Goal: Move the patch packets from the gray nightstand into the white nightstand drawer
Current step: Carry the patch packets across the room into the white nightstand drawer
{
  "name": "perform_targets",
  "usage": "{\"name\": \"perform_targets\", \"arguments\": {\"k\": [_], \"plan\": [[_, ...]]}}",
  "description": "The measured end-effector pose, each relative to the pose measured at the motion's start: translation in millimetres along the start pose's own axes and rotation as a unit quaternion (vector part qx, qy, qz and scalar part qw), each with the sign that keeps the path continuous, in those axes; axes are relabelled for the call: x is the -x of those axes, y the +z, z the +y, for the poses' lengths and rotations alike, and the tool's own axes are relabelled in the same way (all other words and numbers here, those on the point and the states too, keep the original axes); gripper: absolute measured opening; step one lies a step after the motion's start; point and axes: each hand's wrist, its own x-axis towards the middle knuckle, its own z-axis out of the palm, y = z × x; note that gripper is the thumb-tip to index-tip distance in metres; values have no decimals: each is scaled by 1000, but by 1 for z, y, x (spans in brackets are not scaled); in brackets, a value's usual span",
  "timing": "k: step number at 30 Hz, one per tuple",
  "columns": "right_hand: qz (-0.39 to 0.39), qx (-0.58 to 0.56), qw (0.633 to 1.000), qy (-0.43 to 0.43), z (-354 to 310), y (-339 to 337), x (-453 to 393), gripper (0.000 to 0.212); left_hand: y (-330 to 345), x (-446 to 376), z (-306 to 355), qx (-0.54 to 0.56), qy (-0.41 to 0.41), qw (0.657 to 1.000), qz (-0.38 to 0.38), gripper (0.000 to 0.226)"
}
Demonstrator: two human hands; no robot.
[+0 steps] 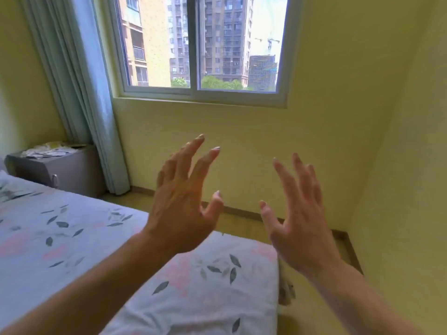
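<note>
With both hands, left hand (180, 209) and right hand (298, 228), held wide and empty, the seemingly light, flimsy patch packets (47, 151) on the far-left gray nightstand (72, 172) are best pinched by their edges.

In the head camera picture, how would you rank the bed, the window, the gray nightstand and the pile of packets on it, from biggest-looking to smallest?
1. Bed, though it lies nearest the camera, which inflates it.
2. Window.
3. Gray nightstand.
4. Patch packets, a small pile on top of the nightstand.

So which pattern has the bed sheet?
Pale blue bed sheet with grey leaves and pink blotches, seen in the head view.
</note>
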Motion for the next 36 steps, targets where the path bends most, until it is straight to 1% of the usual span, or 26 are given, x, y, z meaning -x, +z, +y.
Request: {"name": "perform_targets", "arguments": {"k": [1, 3, 7, 11, 15, 18, 20, 22, 23, 26, 28, 31, 36], "plan": [[18, -5, 1000, -16, 7, -12, -14, 86, 2, -18, 12, 9, 12, 1000, 0, 77], [27, -13, 999, -21, 9, -35, -46, 87, -4, -51, 26, 17, 1, 1000, 14, 82], [3, -17, 997, -73, -7, -72, -130, 86, -38, -126, 24, -13, -26, 999, 31, 84], [-21, -44, 996, -78, -30, -123, -221, 84, -93, -212, 18, -36, -56, 997, 29, 83], [-22, -65, 992, -102, -55, -170, -302, 75, -134, -278, 26, -49, -55, 997, 23, 84], [-24, -76, 989, -125, -59, -192, -348, 78, -146, -324, 38, -62, -60, 996, 25, 87], [-18, -84, 986, -142, -50, -198, -373, 79, -142, -352, 41, -71, -70, 995, 29, 87], [-17, -84, 984, -154, -32, -194, -400, 77, -123, -376, 35, -95, -96, 991, 13, 86], [-28, -73, 985, -153, -18, -190, -414, 77, -109, -387, 31, -109, -118, 987, -6, 86], [-95, -10, 987, -133, 33, -175, -451, 81, -67, -415, 25, -148, -173, 971, -68, 88], [-117, 1, 982, -148, 67, -171, -471, 82, -46, -433, 36, -164, -174, 969, -66, 87], [-122, -13, 977, -173, 107, -176, -505, 81, -24, -464, 60, -181, -185, 965, -46, 86], [-144, -41, 970, -193, 150, -167, -563, 82, 14, -513, 75, -199, -201, 958, -45, 85]]}}
